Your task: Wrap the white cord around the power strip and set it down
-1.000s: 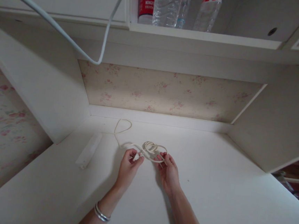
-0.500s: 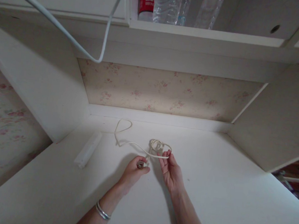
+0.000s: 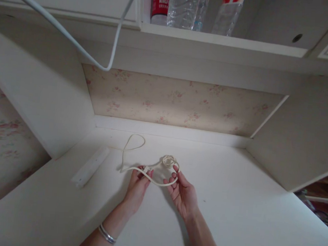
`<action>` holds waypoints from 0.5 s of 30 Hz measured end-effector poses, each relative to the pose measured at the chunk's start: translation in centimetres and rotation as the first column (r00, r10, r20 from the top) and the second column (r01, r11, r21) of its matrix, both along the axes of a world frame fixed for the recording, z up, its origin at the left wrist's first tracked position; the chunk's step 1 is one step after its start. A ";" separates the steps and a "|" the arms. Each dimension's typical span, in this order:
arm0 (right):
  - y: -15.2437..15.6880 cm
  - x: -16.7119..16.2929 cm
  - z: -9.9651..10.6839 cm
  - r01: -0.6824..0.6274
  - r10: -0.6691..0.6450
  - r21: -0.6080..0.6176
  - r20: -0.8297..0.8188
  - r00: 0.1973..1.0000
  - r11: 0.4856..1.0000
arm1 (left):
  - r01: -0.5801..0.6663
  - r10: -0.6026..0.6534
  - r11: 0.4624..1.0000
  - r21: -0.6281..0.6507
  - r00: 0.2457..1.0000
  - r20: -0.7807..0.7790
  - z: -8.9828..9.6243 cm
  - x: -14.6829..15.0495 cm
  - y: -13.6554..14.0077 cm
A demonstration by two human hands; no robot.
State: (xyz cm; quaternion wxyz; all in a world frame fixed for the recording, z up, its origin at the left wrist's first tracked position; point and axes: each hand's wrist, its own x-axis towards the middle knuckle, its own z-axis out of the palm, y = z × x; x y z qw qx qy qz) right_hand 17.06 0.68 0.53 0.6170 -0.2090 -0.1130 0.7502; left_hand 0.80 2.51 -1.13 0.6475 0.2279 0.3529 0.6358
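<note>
A cream-coloured cord runs in a loop between my two hands, above the white desk. My left hand is closed round the plug at the cord's end, with part of the cord passing over its fingers. Thumb and fingers of my right hand pinch the cord at the right side of the loop. Just beyond it lies a small coil of the same cord. Left of my hands, a long white power strip rests slantwise on the desk, and the cord reaches its far end.
The white desk is bounded by side panels and a low back ledge. Overhead, a shelf holds clear plastic bottles and a red package. A pale bent tube or cable hangs at the upper left.
My left hand has moved left with the plug, away from my right hand. The cord between them now bows into a wider loop toward me, and the view has shifted slightly.
</note>
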 end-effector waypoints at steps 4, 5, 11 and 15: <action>0.0 -0.4 -0.1 0.013 -0.013 -0.001 0.127 0.992 1.000 | -0.073 0.074 0.997 -0.034 0.997 0.033 -0.3 -0.4 0.2; 0.0 -0.5 -0.2 0.017 -0.016 -0.003 0.182 0.983 1.000 | -0.080 0.082 0.996 -0.046 0.996 0.037 -0.4 -0.4 0.2; 0.0 -1.6 -1.6 0.063 -0.064 0.018 0.481 0.874 0.998 | -0.067 0.073 0.993 -0.098 0.996 0.059 -0.5 -0.8 0.6; 0.2 -1.7 -2.7 0.184 -0.212 0.108 0.589 0.780 0.977 | -0.052 0.048 0.991 -0.121 0.998 -0.031 -0.2 -1.1 0.5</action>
